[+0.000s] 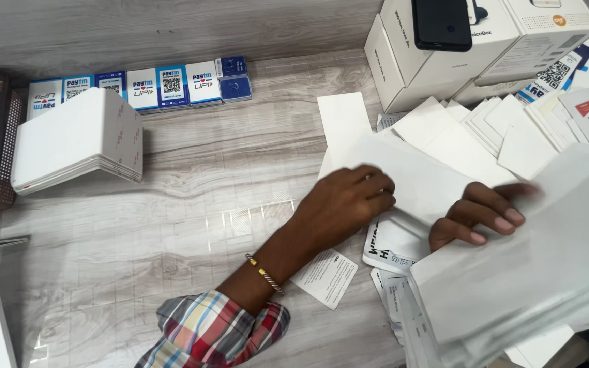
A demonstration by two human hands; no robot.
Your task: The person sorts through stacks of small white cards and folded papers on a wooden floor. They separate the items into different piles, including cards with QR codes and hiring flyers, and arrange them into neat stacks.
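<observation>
Head view | left hand (pixel 345 204) laid flat, fingers curled over white paper sheet (pixel 417 178) on worktop (pixel 192 197) | right hand (pixel 482 212) pinching sheet's near edge, beneath blurred paper stack (pixel 533 272) | sheet judged light, limp, crease-prone; best gripped at edges

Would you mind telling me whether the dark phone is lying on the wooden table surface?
No, the dark phone lies on top of a white box at the back of the table.

A single head-worn camera looks steeply down, close over the desk (pixel 192 197).
</observation>
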